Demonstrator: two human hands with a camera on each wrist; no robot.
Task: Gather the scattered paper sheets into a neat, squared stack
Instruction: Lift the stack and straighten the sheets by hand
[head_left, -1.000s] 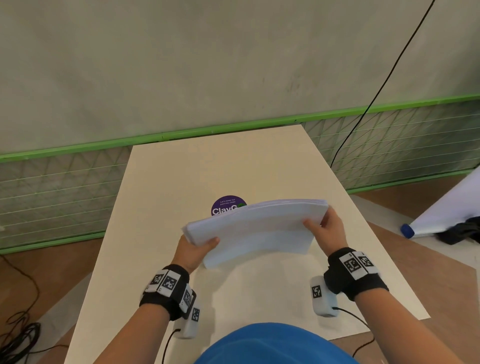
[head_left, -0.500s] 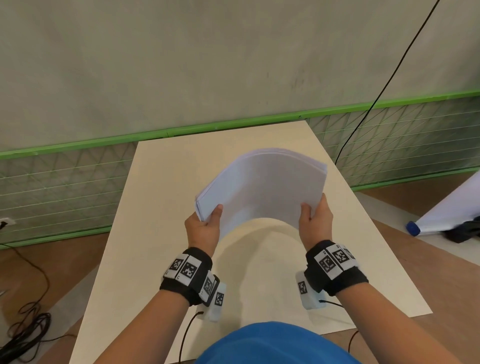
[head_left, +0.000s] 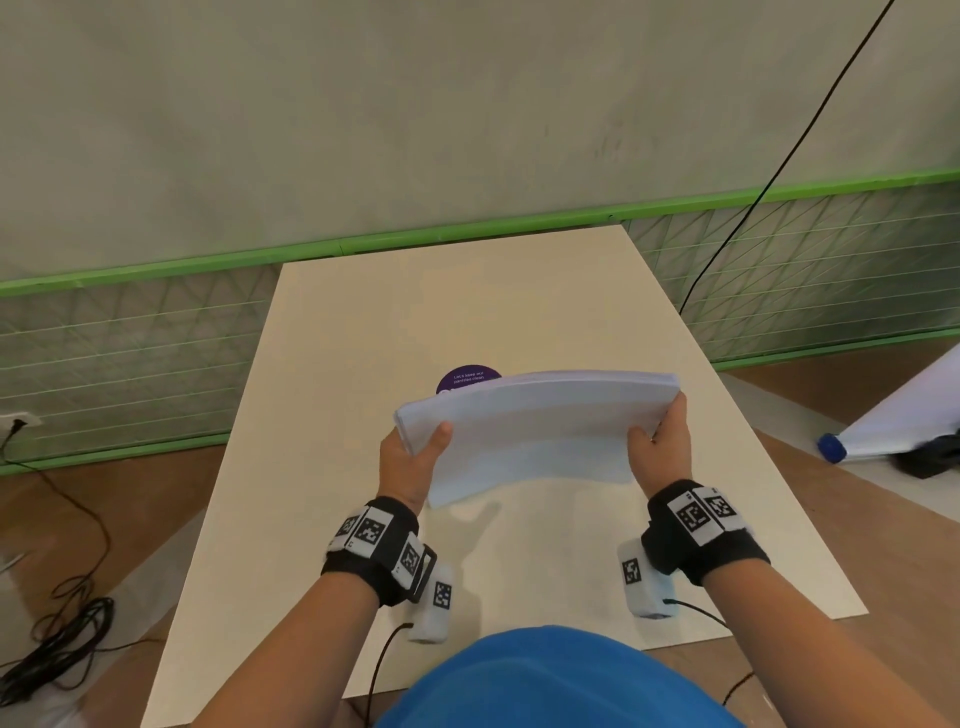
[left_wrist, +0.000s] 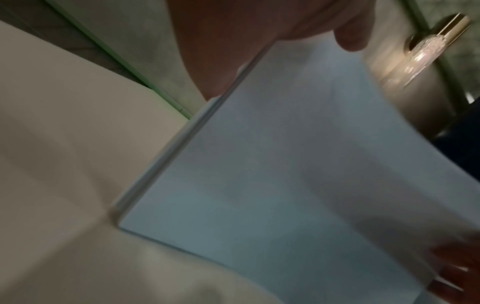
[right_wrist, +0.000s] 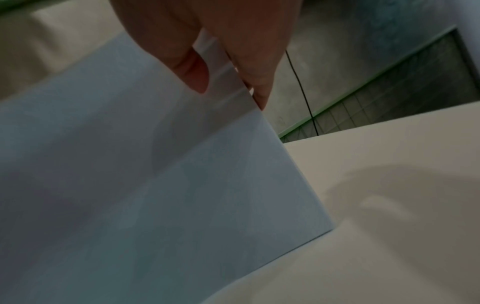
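A thick stack of white paper sheets stands on its lower long edge on the beige table, bowed and leaning away from me. My left hand grips its left end, thumb on the near face. My right hand grips the right end the same way. The left wrist view shows the stack with its edge squared and my left hand over its top. In the right wrist view my right hand pinches the stack at its side edge.
A round purple sticker lies on the table just behind the stack. Green-trimmed mesh panels and a wall stand behind the table. Cables lie on the floor at left; a rolled white sheet with a blue cap lies at right.
The stack was lifted and tilted up half a second ago; now it has come back down onto the table on its lower edge, uncovering the purple sticker. Both hands kept their grip.
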